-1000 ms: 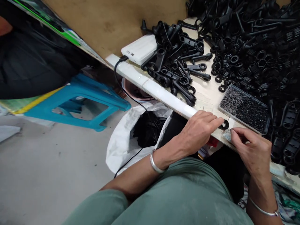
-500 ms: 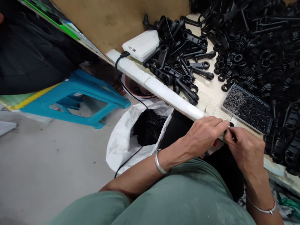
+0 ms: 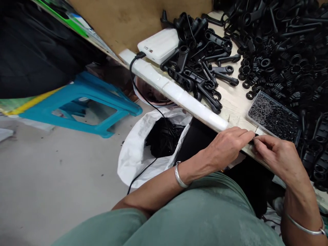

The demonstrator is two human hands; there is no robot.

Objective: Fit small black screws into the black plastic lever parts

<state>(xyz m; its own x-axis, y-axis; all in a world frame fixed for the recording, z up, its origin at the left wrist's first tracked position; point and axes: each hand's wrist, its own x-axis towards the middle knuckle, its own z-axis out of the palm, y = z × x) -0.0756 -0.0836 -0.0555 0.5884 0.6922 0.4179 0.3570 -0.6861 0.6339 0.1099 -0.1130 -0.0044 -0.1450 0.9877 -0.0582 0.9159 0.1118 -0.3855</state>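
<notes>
My left hand (image 3: 227,147) rests at the table's front edge with its fingers pressed together on a small black ring part, which is almost hidden between the fingertips. My right hand (image 3: 278,155) meets it from the right in a pinch, holding a thin metal pin (image 3: 256,130) at that part. Just behind the fingertips lies a clear tray of small black pieces (image 3: 273,116). Both wrists wear a silver bangle.
Black plastic arms (image 3: 202,68) and rings lie heaped across the wooden table (image 3: 230,102). A white power bank (image 3: 159,44) with a black cable sits at the table's left end. Below are a white bag of black parts (image 3: 159,140), a pink bowl and a blue stool (image 3: 84,102).
My right hand has come in from the right to meet my left hand's fingertips. The black ring, plain to see a second ago, is now covered by the fingers.
</notes>
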